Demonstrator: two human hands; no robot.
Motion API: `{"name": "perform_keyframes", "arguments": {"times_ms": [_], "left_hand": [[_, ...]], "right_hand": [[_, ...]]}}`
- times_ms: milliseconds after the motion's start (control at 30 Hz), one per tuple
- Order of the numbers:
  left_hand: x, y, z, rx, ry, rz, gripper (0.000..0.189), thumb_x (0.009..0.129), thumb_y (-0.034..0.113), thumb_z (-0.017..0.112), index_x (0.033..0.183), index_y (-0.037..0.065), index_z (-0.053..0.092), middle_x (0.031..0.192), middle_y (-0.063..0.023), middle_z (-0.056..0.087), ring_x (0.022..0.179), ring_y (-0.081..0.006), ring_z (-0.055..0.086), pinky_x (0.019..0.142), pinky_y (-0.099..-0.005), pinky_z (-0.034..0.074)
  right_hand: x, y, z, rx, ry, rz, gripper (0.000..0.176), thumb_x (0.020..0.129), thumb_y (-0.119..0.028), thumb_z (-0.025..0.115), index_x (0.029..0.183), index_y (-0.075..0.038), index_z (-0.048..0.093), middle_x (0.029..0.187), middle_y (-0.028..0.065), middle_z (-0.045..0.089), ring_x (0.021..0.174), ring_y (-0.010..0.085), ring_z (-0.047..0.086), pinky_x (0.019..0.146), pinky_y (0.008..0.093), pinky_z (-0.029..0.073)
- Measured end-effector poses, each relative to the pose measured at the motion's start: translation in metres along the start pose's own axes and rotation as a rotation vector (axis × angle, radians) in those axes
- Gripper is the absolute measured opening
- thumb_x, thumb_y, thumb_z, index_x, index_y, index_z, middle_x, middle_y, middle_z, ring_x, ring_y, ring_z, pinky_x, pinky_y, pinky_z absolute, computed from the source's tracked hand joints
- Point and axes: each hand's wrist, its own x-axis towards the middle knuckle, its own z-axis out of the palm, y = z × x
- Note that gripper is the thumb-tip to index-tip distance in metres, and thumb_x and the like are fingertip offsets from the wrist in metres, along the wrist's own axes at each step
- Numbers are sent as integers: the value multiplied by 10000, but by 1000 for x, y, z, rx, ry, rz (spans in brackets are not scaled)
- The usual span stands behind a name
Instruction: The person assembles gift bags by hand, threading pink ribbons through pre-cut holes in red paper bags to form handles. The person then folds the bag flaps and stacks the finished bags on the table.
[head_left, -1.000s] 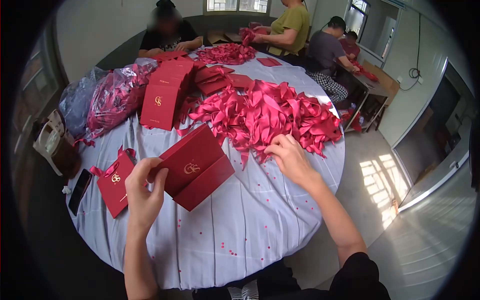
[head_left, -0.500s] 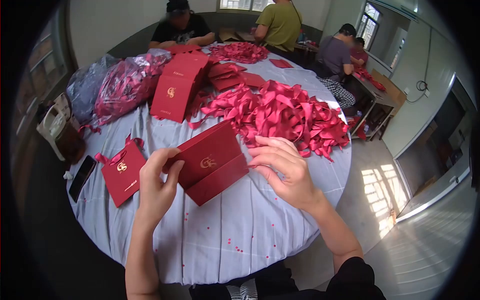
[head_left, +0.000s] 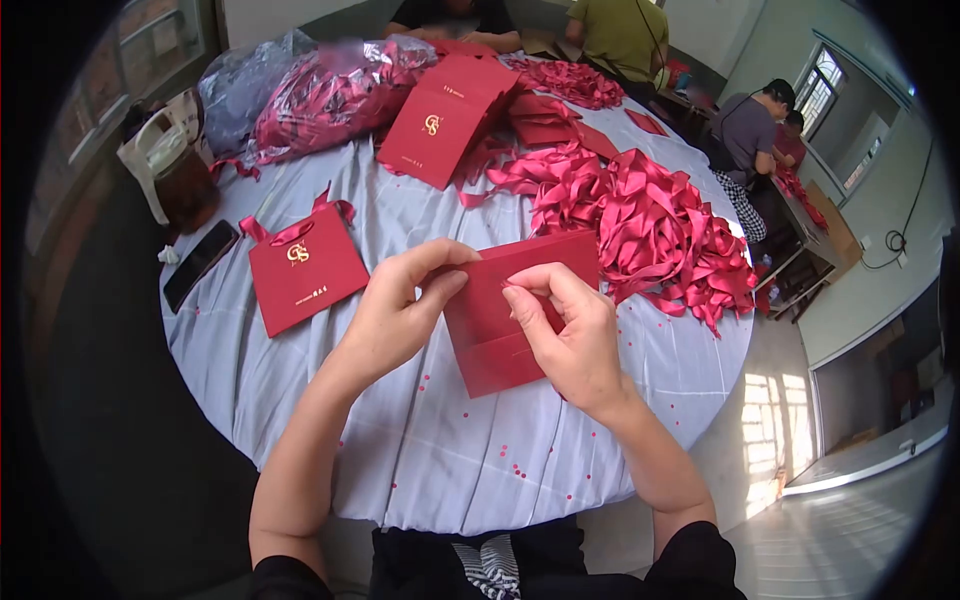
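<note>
A red paper gift bag (head_left: pixel 482 335) is held above the cloth, its front panel towards me and its bottom part creased across. My left hand (head_left: pixel 405 315) grips the upper left edge between thumb and fingers. In front of the panel, my right hand (head_left: pixel 575 340) is closed in a pinch and covers the middle of the bag. Whatever sits between those fingertips is too small to make out. To the left lies another red gift bag (head_left: pixel 310 275) with a ribbon handle and a gold emblem. Behind the held bag rises a large heap of red ribbons (head_left: pixel 640 225).
A grey-white cloth (head_left: pixel 420 460) covers the round table, dotted with small red paper discs. Folded red bags (head_left: pixel 440 125) are stacked further back. On the left are plastic sacks (head_left: pixel 330 100), a phone (head_left: pixel 200 265) and a jug of dark liquid (head_left: pixel 180 180). Other people work beyond.
My right hand has moved from the bag's right side to its front, fingers closing into a pinch. The bag is turned more squarely towards me. The whole view has shifted.
</note>
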Motion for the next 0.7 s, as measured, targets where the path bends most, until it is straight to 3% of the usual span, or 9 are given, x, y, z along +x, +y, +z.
{"name": "perform_keyframes", "arguments": {"times_ms": [167, 233, 333, 433, 533, 700], "left_hand": [[-2, 0, 4, 4, -24, -62, 133, 903, -13, 518, 1009, -39, 592, 853, -50, 614, 810, -96, 548, 736, -251, 452], [-2, 1, 7, 26, -20, -58, 135, 904, -12, 516, 1011, -37, 595, 853, -52, 617, 812, -94, 549, 732, -251, 452], [-5, 3, 12, 60, 23, -13, 147, 878, -11, 552, 1014, -35, 600, 870, -80, 639, 818, -116, 588, 712, -259, 463], [-8, 6, 16, 214, 53, 128, 226, 784, -40, 633, 1007, -27, 605, 905, -125, 656, 816, -201, 649, 680, -291, 493], [-11, 10, 19, 312, 110, 207, 216, 774, -55, 629, 985, -14, 608, 866, -117, 646, 797, -215, 642, 672, -308, 498], [-14, 11, 27, 400, 167, 365, 217, 738, -63, 613, 947, -6, 603, 830, -140, 617, 757, -325, 582, 697, -380, 470]], "right_hand": [[-5, -1, 2, -77, -1, 25, 69, 845, -25, 655, 872, 21, 611, 756, 79, 654, 694, 122, 635, 628, 259, 500], [-6, -1, 3, -103, -3, -1, 111, 841, -42, 649, 828, 4, 550, 734, 116, 612, 603, 212, 623, 515, 311, 490], [-7, 0, 3, -136, 27, -30, 132, 836, -43, 650, 813, -2, 526, 711, 116, 592, 574, 220, 610, 485, 323, 479], [-9, -4, 1, -156, 25, -2, 143, 833, -42, 647, 806, -2, 512, 705, 118, 586, 571, 230, 608, 485, 333, 478], [-9, -7, 0, -172, 19, 3, 151, 823, -41, 652, 801, -5, 507, 699, 121, 588, 563, 244, 606, 489, 342, 481], [-13, -15, 1, -188, 59, 47, 161, 802, -38, 666, 781, -14, 508, 664, 115, 580, 541, 251, 596, 498, 358, 476]]}}
